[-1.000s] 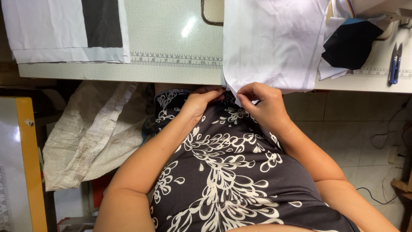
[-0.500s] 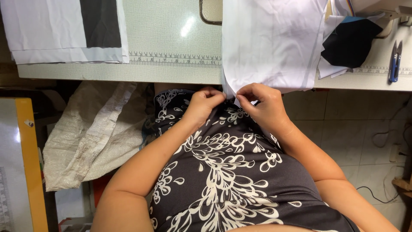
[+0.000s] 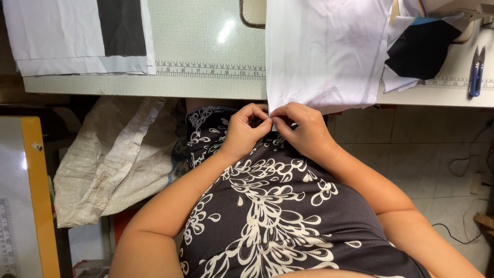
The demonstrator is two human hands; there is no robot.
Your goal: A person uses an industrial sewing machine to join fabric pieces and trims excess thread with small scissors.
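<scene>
A white cloth (image 3: 329, 51) hangs over the near edge of the pale green table (image 3: 206, 51) and down toward my lap. My left hand (image 3: 244, 128) and my right hand (image 3: 303, 128) meet at the cloth's lower left corner, just below the table edge. The fingertips of both hands pinch that corner between them. Below them lies my dark dress with its white floral print.
Stacked white cloth pieces with a black piece (image 3: 121, 28) lie at the table's back left. A black fabric piece (image 3: 422, 46) and blue thread snips (image 3: 476, 72) sit at the right. A woven sack (image 3: 118, 159) hangs beneath the table on the left, beside a yellow-edged board (image 3: 36, 195).
Both hands have shifted very slightly at the cloth's corner and keep pinching it; the cloth has hardly moved.
</scene>
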